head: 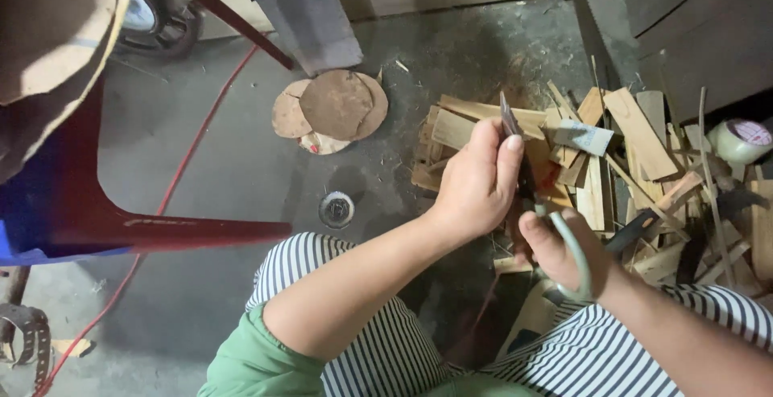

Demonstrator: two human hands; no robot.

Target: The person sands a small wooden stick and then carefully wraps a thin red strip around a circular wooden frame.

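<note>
My left hand (pixel 477 181) pinches a thin dark strip (pixel 509 119) that sticks up above the thumb. My right hand (pixel 555 248) has its fingers through the pale green handles of a pair of scissors (pixel 564 240), whose dark blades reach up beside the strip. Both hands hover over a heap of flat wood offcuts and bamboo slats (pixel 612 151) on the concrete floor. My knees in striped trousers sit below the hands.
Round brown discs (pixel 334 107) lie stacked on the floor near a grey post. A small round floor drain (pixel 336 208) is close by. A red chair (pixel 88 204) stands at left, with a red cable (pixel 189 151) running under it. A tape roll (pixel 741 141) sits at right.
</note>
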